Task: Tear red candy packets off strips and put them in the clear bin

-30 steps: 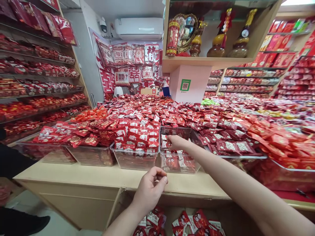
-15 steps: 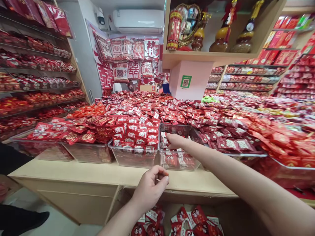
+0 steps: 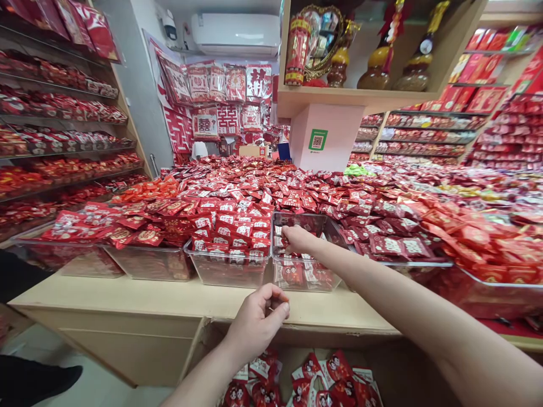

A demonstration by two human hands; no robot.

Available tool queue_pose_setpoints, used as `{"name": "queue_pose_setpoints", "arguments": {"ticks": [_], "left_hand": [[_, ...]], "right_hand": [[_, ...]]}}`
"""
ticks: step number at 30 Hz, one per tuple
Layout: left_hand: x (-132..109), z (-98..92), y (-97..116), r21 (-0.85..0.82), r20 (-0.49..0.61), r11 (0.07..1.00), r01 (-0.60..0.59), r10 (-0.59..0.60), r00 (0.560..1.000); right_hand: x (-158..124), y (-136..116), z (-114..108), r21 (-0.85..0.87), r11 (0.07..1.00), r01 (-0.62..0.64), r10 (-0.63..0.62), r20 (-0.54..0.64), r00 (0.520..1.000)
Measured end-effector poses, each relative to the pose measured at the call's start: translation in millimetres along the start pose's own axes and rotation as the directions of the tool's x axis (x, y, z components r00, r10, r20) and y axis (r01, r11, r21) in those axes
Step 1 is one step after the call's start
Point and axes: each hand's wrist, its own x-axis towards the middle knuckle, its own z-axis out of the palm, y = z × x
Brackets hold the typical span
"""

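My right hand (image 3: 298, 239) reaches into a clear plastic bin (image 3: 331, 225) on the counter, its fingers curled down on small red candy packets (image 3: 292, 274) lying in the bin. My left hand (image 3: 258, 322) hovers in front of the counter edge, fingers loosely curled with thumb against fingertips; nothing shows in it. Below it is an open cardboard box (image 3: 203, 339) holding more red and white candy packets (image 3: 314, 381).
The beige counter (image 3: 139, 297) carries a row of clear bins (image 3: 229, 270) heaped with red packets (image 3: 237, 223). Wall shelves (image 3: 63, 147) stand at the left, a pink pillar (image 3: 324, 135) with a green QR sign behind. Someone's dark shoe (image 3: 38, 381) is at lower left.
The view has drifted slightly down and right. My right hand has edged a little farther left inside the bin; my left hand stays curled in place.
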Motion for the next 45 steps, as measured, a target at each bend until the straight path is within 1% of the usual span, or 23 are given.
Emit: {"name": "queue_pose_setpoints", "arguments": {"ticks": [2,5,11,16,19,22,25,29,33,39,41,45], "left_hand": [[-0.1,0.0,0.5,0.006,0.002,1.000,0.003,-0.003,1.000],[-0.4,0.0,1.1,0.009,0.002,1.000,-0.002,0.002,1.000],[-0.9,0.0,2.9,0.007,0.013,1.000,0.003,-0.003,1.000],[-0.8,0.1,3.2,-0.007,0.013,1.000,0.001,-0.001,1.000],[-0.8,0.2,3.2,-0.028,0.013,1.000,0.008,-0.007,1.000],[-1.1,0.1,4.4,-0.047,0.014,0.999,0.019,-0.018,1.000],[-1.1,0.0,6.1,-0.057,0.021,0.998,0.035,-0.034,0.999],[-0.6,0.2,6.8,-0.048,0.030,0.998,0.042,-0.041,0.999],[-0.8,0.1,6.0,-0.031,0.036,0.999,0.039,-0.038,0.999],[-0.9,-0.1,6.1,-0.024,0.047,0.998,0.062,-0.061,0.997],[-0.7,0.0,5.8,-0.026,0.047,0.998,0.062,-0.061,0.997],[-0.3,-0.2,4.6,-0.027,0.045,0.998,0.058,-0.057,0.997]], "right_hand": [[0.2,-1.3,-1.6,-0.002,1.000,0.004,-0.004,-0.006,1.000],[0.1,-2.1,-2.6,-0.007,1.000,0.005,-0.005,0.015,1.000],[-0.4,-2.4,-2.0,-0.012,0.998,0.063,-0.062,0.065,0.996],[-1.4,-1.8,-1.9,-0.025,1.000,0.015,-0.014,0.030,0.999],[-0.2,-2.0,-3.2,-0.048,0.999,0.006,-0.004,0.034,0.999],[2.2,-2.8,-5.3,-0.087,0.995,0.044,-0.040,0.050,0.998],[3.1,-3.2,-5.9,-0.103,0.991,0.087,-0.084,0.036,0.996],[-0.3,-1.3,-3.5,-0.079,0.992,0.096,-0.095,0.017,0.995],[-4.4,0.5,-1.0,-0.054,0.994,0.096,-0.095,0.032,0.995],[-7.2,-1.7,-1.6,-0.012,1.000,0.008,-0.007,0.092,0.996],[-6.8,-2.3,-2.0,0.010,1.000,-0.001,0.000,0.103,0.995],[-3.2,-2.8,-2.1,0.053,0.998,0.020,-0.024,0.074,0.997]]}}
